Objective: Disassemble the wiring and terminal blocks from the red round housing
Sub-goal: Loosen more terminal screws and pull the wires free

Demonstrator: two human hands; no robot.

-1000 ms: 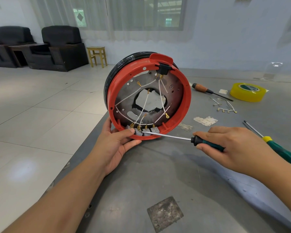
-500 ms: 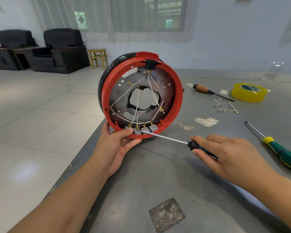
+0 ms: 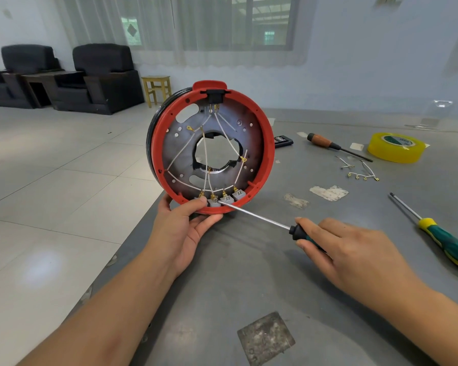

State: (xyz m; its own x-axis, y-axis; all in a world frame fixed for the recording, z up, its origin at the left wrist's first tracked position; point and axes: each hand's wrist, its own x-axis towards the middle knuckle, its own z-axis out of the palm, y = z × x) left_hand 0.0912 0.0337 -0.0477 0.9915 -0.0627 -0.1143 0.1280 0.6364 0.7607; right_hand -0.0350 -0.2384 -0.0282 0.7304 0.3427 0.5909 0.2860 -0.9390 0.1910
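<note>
Down at the near edge of the grey bench, the left hand grips the bottom rim of the red round housing, thumb curled over the inner lip beside the leftmost terminal block and fingers cupped beneath, holding the housing upright on its edge with its open face toward the camera. To the right, the right hand holds the dark handle of a screwdriver, fingers wrapped round it; the bright shaft slants up and left, and its tip meets the second of the grey terminal blocks, just beside the left thumb. Four such blocks sit in a row along the bottom of the housing, each with a brass connector on top. White wires fan up from them across a dull grey metal plate with a ragged central hole, several ending at a black socket under a red tab at the top; a few loose ends carry brass ring lugs. A black band shows behind the red rim on the left. Farther right on the bench lie a green-and-yellow screwdriver, a loose bundle of removed wires, a brown-handled screwdriver and a roll of yellow tape whose green label is too small to read.
</note>
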